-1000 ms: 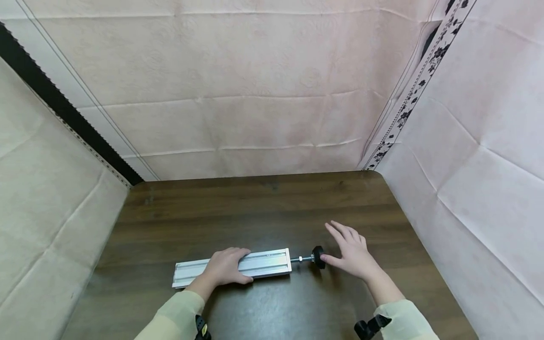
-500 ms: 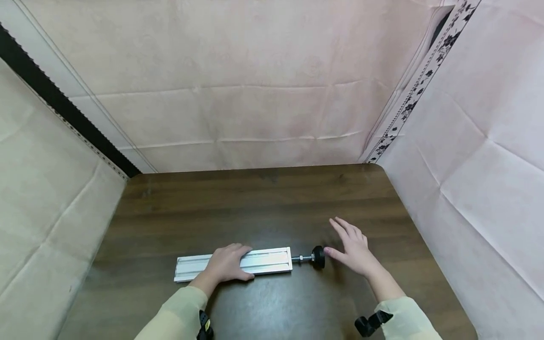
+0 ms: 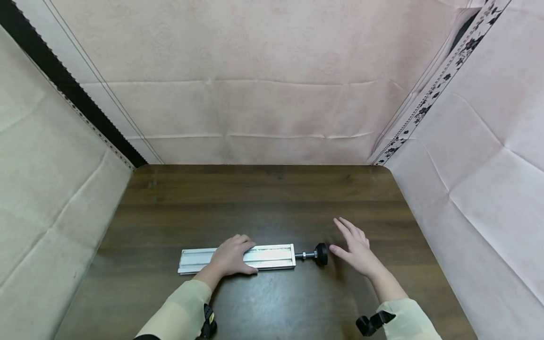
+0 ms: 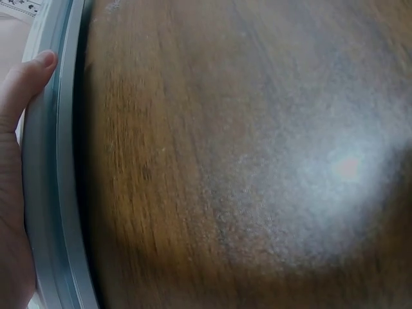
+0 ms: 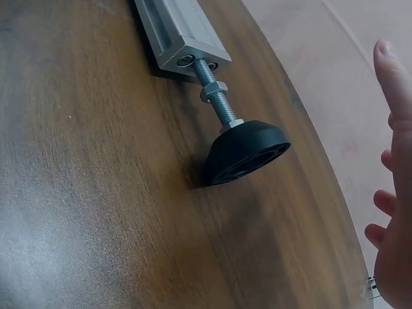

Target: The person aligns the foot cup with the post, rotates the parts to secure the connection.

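A silver aluminium profile (image 3: 272, 256) lies lengthwise across the table. Out of its right end comes a threaded rod (image 5: 222, 105) with a hex nut (image 5: 214, 91), ending in a round black levelling foot (image 3: 321, 254). My left hand (image 3: 231, 257) grips the profile near its middle, thumb along the near side and fingers over the far side; the left wrist view shows the thumb (image 4: 32, 80) against the grooved edge. Just right of the foot, my right hand (image 3: 356, 250) is spread and holds nothing. In the right wrist view it appears apart from the foot.
The brown wood-grain table (image 3: 255, 198) has rounded far corners. Pale cloth (image 3: 255, 108) hangs behind it and at both sides. Each wrist wears a black strap, such as the right strap (image 3: 376, 322).
My right thumb was at the black foot a second ago and is now a little to its right. The profile has turned slightly to lie level in view, with my left hand still on it.
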